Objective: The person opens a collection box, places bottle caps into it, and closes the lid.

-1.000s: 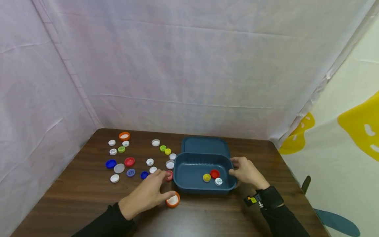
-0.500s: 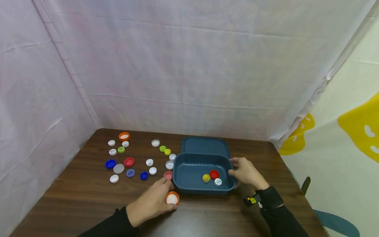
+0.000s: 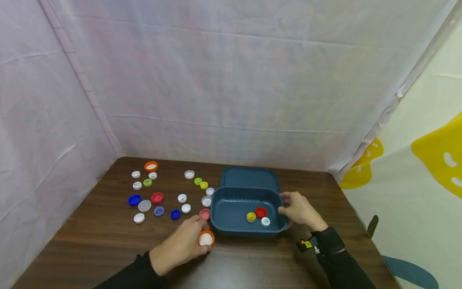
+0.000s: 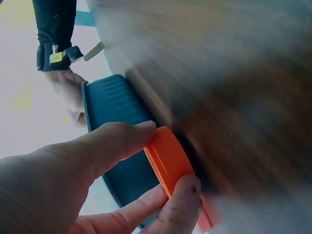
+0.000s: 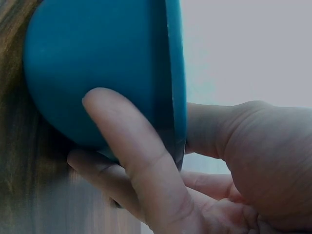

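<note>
Between thumb and fingers my left hand [image 3: 182, 243] pinches an orange bottle cap [image 3: 206, 239] with a white inside, just left of the box's near corner. In the left wrist view the cap [image 4: 168, 158] shows its orange side, gripped at opposite edges. A dark blue plastic box [image 3: 231, 230] stands on the table, holding a yellow cap [image 3: 251, 217], a red cap [image 3: 261, 212] and a white cap [image 3: 265, 221]. My right hand [image 3: 301, 210] grips the box's right wall, thumb over the rim and fingers along the outside [image 5: 105, 53].
Loose caps in several colours lie left of the box, among them a pink cap [image 3: 204, 214] beside its left wall and a blue cap [image 3: 175, 214]. The box's lid [image 3: 250, 178] lies behind it. White fabric [image 3: 223, 80] hangs behind the brown table [image 3: 108, 241].
My left hand has come down around the orange cap, pinched it and shifted it slightly left. My right hand keeps its grip on the box.
</note>
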A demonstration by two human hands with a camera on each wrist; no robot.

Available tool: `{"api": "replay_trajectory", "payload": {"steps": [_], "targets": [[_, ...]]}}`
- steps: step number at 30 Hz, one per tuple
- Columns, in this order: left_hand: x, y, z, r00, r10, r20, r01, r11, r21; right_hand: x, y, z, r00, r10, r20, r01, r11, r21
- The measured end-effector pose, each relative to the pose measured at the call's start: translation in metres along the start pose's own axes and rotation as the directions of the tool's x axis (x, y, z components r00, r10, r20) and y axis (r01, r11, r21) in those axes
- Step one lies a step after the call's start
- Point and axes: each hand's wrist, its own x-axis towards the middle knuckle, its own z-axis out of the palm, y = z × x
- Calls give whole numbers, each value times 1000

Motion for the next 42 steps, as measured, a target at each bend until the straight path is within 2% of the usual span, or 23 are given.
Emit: {"api": "replay_trajectory", "payload": {"steps": [6, 13, 18, 23, 30, 38, 42], "targets": [[3, 4, -12, 996, -80, -34, 81, 995, 49, 1, 1, 1, 1000, -6, -4, 6, 1000, -2], [9, 9, -28, 988, -121, -99, 129, 988, 84, -1, 1, 1, 1000, 6, -13, -6, 1000, 0], [14, 12, -41, 983, -108, -148, 122, 989, 88, 0, -1, 0, 1000, -2, -5, 2, 1000, -8], [22, 17, -48, 979, -49, -200, 65, 995, 79, 1, -2, -3, 1000, -18, 2, 18, 1000, -6], [41, 23, -35, 974, 38, -222, -21, 997, 77, 1, 0, -1, 1000, -9, -2, 9, 1000, -3], [64, 28, -14, 984, 48, -171, -31, 995, 99, -2, 2, 0, 999, -34, 9, 34, 999, 30], [74, 32, -8, 992, 56, -117, -46, 995, 89, -3, 1, 1, 999, -40, 10, 40, 999, 34]]}}
